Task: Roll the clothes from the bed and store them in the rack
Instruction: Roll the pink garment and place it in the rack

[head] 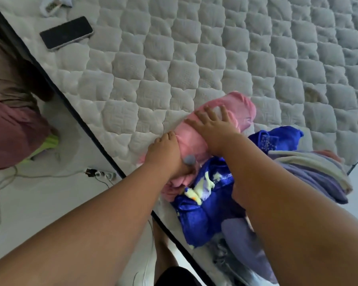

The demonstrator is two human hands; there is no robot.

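the pink cloth [236, 112] is lying rolled on the mattress [174, 58], near its edge and touching a blue garment [205, 209]. the right hand [213, 129] is pressing on the roll with fingers spread; the left hand [165, 151] is gripping its near end, fingers curled

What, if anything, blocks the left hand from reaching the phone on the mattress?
Probably yes: only bare mattress lies between the left hand and the phone. That hand grips the pink roll, so it must let go first.
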